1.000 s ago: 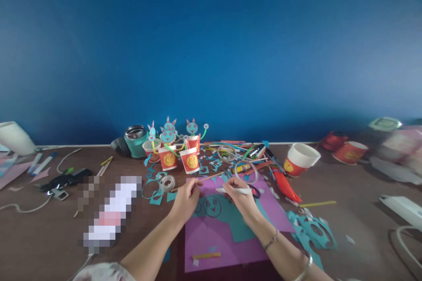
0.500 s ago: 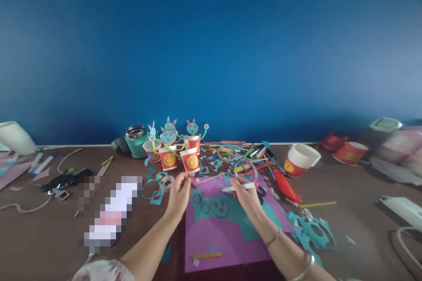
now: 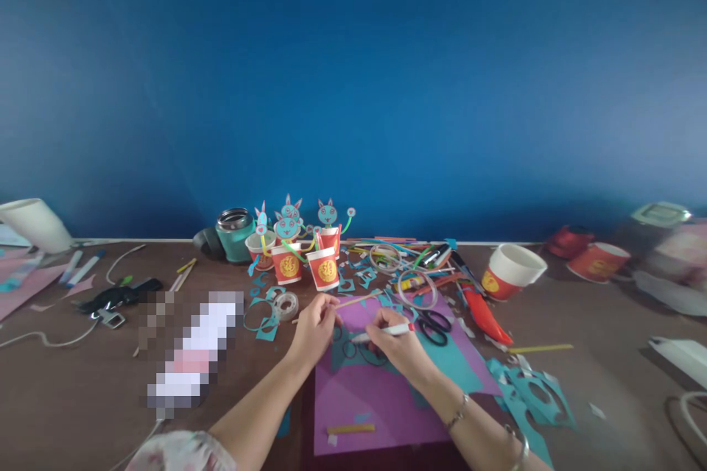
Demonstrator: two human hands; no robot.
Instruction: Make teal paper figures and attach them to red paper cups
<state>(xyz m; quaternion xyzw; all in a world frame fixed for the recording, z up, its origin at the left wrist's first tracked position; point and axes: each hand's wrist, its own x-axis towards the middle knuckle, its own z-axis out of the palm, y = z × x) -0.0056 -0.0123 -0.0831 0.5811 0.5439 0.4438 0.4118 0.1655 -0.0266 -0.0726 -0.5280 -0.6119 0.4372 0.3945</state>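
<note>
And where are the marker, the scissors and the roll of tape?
Marker (image 3: pixel 398 329), head view: on its white barrel.
Scissors (image 3: pixel 435 326), head view: on the black handles.
Roll of tape (image 3: pixel 288 315), head view: on its near edge.

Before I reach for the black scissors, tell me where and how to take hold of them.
Take the scissors by the two black loops, probably from above and the right. The loops lie uncovered and look easy to hook, while the right hand, holding the white marker, is close on their left. The blades are hard to make out, so keep to the loops.
</note>
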